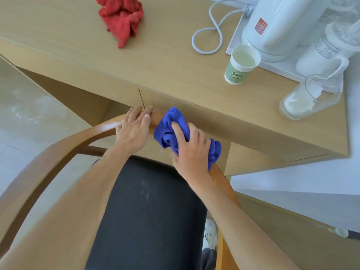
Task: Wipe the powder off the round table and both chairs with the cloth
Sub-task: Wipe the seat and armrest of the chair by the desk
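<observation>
A wooden chair with a curved backrest rail and a black seat stands right below me. Faint powder streaks show on the seat. My right hand grips a bunched blue cloth and presses it onto the right part of the rail. My left hand rests on the top of the rail just left of the cloth, fingers straight and lying over the wood. No round table is in view.
A wooden desk stands behind the chair. On it lie a red cloth, a paper cup, a tipped glass jar with powder, a white tray with a kettle and a looped cord.
</observation>
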Demonstrator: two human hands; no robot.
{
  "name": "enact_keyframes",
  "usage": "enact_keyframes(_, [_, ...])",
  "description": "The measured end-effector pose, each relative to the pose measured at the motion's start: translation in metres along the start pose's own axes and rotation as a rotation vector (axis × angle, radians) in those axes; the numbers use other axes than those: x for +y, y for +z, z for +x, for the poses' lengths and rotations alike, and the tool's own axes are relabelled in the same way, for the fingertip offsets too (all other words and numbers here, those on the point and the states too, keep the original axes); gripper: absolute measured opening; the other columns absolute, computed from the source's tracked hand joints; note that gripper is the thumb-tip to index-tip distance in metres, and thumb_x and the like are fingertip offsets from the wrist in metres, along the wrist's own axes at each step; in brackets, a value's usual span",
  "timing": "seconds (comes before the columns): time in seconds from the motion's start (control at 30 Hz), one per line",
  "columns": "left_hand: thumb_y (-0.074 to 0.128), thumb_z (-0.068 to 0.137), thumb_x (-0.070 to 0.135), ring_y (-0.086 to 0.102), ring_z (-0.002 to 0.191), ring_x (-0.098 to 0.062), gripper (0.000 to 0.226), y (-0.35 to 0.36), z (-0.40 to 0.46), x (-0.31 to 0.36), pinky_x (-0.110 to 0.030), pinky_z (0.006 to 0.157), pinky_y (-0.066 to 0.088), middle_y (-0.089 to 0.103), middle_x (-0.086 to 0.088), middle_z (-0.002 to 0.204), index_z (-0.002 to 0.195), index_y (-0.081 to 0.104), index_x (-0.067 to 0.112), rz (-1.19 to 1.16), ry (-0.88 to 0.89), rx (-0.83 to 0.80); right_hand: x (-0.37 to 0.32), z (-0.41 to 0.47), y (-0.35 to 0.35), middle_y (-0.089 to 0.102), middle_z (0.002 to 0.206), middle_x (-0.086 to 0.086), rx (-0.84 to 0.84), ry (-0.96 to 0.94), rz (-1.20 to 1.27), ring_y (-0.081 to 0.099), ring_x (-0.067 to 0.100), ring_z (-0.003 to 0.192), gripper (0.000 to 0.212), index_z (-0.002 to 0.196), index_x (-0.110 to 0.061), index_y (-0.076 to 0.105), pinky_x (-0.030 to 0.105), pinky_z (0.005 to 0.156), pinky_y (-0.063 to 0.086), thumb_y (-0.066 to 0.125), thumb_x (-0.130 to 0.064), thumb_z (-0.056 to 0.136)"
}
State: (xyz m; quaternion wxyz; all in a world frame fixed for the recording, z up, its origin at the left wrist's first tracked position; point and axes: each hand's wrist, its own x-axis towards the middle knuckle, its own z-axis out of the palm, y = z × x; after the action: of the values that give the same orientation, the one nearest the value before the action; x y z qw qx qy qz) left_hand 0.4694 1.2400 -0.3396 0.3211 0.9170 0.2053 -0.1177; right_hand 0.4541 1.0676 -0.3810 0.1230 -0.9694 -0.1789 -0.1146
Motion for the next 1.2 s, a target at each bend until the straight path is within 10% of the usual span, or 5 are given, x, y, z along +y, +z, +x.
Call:
enact_keyframes(0.33, [0.018,0.1,0.032,-0.001,0.145,-0.009,0.047,0.001,-0.002,0.004,-0.047,0.116,0.005,0.013,0.01,0.158,0.145,0.026,0.042,-0.006,-0.005,-0.005,0.047,-0.043,-0.007,0.057,0.101,0.013,-0.087,0.323,0.198,0.057,0.033,0.084,0.062,0.133,-0.016,0.048,0.042,0.069,0.049,0.073,-0.032,0.078])
enact_keyframes(0.83, [0.016,0.103,0.038,-0.007,0.145,-0.006,0.048,-0.012,-0.029,-0.052,-0.033,0.116,-0.002,0.004,0.013,0.159,0.151,0.013,0.038,-0.045,0.07,0.112,-0.046,0.066,-0.004,0.058,0.107,0.012,-0.062,-0.256,0.007,0.056,0.033,0.083,0.064,0.122,-0.019,0.061,0.041,0.067,0.044,0.08,-0.033,0.062])
enact_keyframes(1.2, [-0.009,0.085,0.055,-0.006,0.147,-0.024,0.072,-0.058,-0.18,-0.269,-0.049,0.117,-0.005,0.001,-0.001,0.16,0.151,0.004,0.029,0.301,-0.559,0.303,-0.115,0.093,0.024,0.053,0.089,0.02,-0.12,-0.555,-0.132,0.051,0.037,0.073,0.061,0.111,-0.009,0.064,0.042,0.063,0.033,0.084,-0.027,0.057])
